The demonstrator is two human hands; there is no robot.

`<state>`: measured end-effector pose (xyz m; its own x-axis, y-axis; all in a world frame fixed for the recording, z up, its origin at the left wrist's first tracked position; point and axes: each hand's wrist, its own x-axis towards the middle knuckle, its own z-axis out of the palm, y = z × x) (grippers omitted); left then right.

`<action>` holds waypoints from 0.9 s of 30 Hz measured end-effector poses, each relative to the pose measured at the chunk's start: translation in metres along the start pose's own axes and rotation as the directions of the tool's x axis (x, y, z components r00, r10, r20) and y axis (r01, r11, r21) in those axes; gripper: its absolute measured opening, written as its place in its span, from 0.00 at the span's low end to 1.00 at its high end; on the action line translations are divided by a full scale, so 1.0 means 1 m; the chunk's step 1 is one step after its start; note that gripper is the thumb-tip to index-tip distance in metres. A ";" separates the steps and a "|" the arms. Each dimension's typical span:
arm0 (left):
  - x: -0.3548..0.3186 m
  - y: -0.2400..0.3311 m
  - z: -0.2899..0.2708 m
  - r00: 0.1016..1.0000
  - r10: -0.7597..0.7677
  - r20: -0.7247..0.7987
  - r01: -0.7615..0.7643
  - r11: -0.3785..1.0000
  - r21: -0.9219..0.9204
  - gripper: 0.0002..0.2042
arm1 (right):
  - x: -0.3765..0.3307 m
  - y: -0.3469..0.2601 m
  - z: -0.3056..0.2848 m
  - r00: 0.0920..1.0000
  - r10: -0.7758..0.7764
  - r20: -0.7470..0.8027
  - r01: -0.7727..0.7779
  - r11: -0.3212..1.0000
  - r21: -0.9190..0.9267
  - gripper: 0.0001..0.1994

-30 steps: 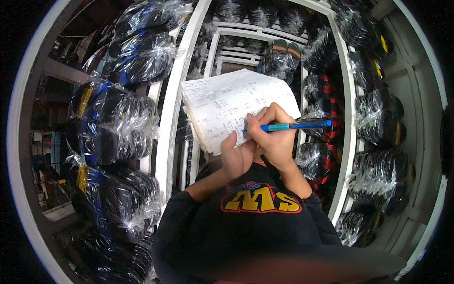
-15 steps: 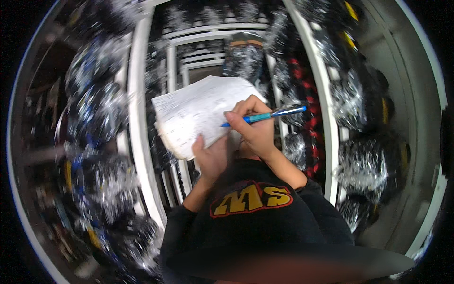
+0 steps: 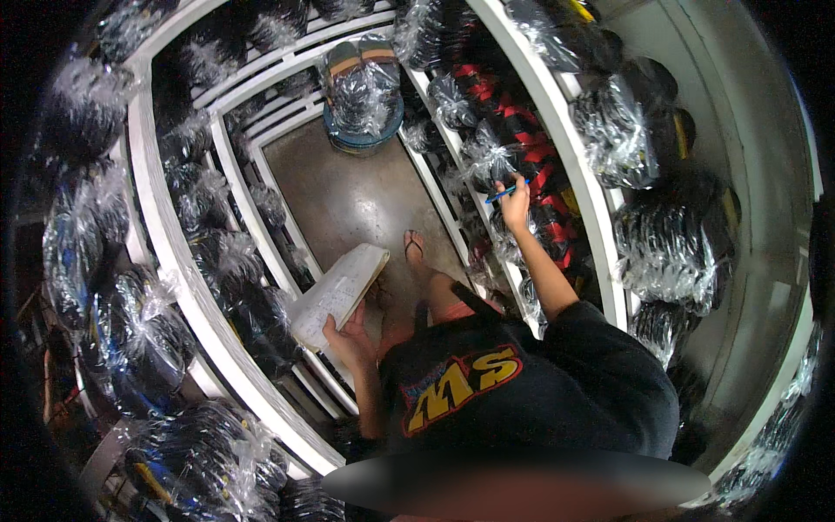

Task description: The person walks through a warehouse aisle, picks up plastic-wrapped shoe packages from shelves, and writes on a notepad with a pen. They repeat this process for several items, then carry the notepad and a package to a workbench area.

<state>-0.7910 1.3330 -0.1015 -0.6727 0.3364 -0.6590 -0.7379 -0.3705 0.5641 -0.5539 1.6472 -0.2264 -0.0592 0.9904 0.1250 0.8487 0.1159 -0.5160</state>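
Note:
My left hand [image 3: 351, 339] grips the lower edge of an open notebook [image 3: 335, 291] with handwriting on its white pages, tilted low in front of my left side. A blue pen [image 3: 506, 192] is pinched in my right hand [image 3: 517, 207], which is stretched out to the right-hand shelf. The fingers are close to a bundle in clear plastic [image 3: 489, 158]; whether they touch it I cannot tell. Beside that bundle is a column of black items with red parts [image 3: 541, 165].
White shelf frames [image 3: 600, 217] rise on both sides, packed with dark bundles in clear plastic [image 3: 665, 252]. At the aisle's far end a plastic-wrapped bundle with brown tops [image 3: 361, 87] rests on a round blue-rimmed container [image 3: 365, 141]. Grey floor [image 3: 322, 178] and my sandalled foot [image 3: 414, 244] show below.
My right hand with the pen has left the page and reached out to the right shelf. The notebook has dropped lower and tilted in my left hand. The view has shifted, showing more floor.

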 end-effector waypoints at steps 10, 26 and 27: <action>0.026 -0.009 -0.063 0.995 0.002 -0.104 -0.004 1.000 -0.017 0.26 | 0.000 0.018 0.086 0.950 0.001 -0.311 -0.010 1.000 -0.028 0.25; 0.036 -0.011 -0.096 0.987 -0.078 -0.143 0.070 0.996 -0.059 0.26 | 0.008 0.003 0.097 0.923 0.188 -0.335 -0.220 0.974 -0.059 0.33; 0.037 -0.011 -0.096 0.986 -0.073 -0.147 0.064 0.996 -0.061 0.26 | 0.009 0.005 0.102 0.910 0.175 -0.376 -0.229 0.968 -0.102 0.30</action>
<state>-0.8028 1.2664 -0.1796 -0.6019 0.2316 -0.7642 -0.7750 -0.4000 0.4892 -0.6038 1.6643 -0.3143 0.2925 0.8932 0.3416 0.8887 -0.1220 -0.4420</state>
